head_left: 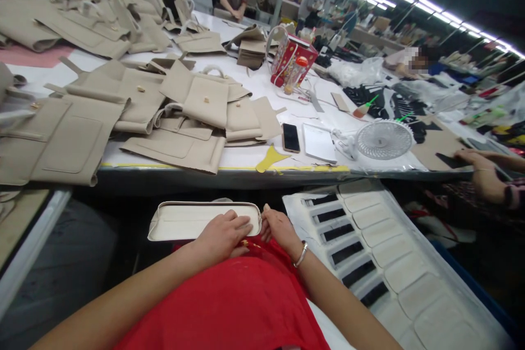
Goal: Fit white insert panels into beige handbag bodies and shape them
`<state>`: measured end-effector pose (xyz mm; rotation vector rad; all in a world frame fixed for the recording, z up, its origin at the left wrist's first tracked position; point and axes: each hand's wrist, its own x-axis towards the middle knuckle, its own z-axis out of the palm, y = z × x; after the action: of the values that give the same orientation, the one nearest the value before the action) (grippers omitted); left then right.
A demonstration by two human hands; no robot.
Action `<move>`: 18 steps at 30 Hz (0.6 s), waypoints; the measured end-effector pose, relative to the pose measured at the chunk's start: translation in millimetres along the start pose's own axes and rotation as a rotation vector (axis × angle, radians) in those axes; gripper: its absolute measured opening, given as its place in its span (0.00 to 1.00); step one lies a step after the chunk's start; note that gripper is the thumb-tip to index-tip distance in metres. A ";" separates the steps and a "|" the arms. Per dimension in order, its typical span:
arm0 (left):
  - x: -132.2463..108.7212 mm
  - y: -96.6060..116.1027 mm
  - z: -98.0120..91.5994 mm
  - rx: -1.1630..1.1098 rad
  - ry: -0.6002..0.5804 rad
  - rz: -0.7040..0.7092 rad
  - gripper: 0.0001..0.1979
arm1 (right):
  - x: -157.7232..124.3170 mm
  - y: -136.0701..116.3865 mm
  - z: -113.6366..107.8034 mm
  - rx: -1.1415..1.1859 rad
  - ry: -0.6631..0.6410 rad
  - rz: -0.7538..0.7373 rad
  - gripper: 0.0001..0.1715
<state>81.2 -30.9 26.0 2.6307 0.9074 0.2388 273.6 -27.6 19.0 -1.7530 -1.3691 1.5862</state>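
A cream bag body (180, 220), long and boxy with a rounded rim, rests at my lap with its flat panel facing up. Across its right half lies my left hand (225, 234), fingers on the panel and thumb by the near edge, steadying it. At the right end, my right hand (276, 227) has its fingertips pinched on the rim's corner. A bracelet circles that wrist. The underside of the bag body is hidden.
Beige bag pieces (205, 101) heap the table's left. A phone (291, 138), white pad (320, 143), yellow scrap (271, 158) and small fan (384, 139) lie near its edge. Cream flaps (383, 229) cover a board at right. A co-worker's hand (478, 167) works beyond.
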 end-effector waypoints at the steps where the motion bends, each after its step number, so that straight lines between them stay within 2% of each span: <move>1: -0.2 -0.6 0.4 0.002 -0.006 -0.002 0.21 | 1.3 2.9 -2.2 0.148 -0.052 0.035 0.28; 5: -0.9 -4.5 2.5 0.002 -0.022 0.000 0.23 | 7.5 16.3 -8.0 0.536 -0.239 0.038 0.20; 10: -0.5 -9.4 5.2 -0.027 -0.029 0.009 0.24 | 18.2 29.0 -8.0 0.689 -0.349 0.082 0.19; 14: 1.0 -10.9 6.4 0.003 -0.053 0.003 0.18 | 27.1 30.7 -11.7 0.651 -0.417 0.118 0.21; 18: 2.1 -14.3 8.0 0.061 -0.074 0.020 0.16 | 33.8 20.9 -23.0 0.364 -0.464 0.173 0.23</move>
<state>76.9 -21.3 13.3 2.6859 0.8773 0.1201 298.3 -1.1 -9.2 -1.3660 -1.0330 2.2761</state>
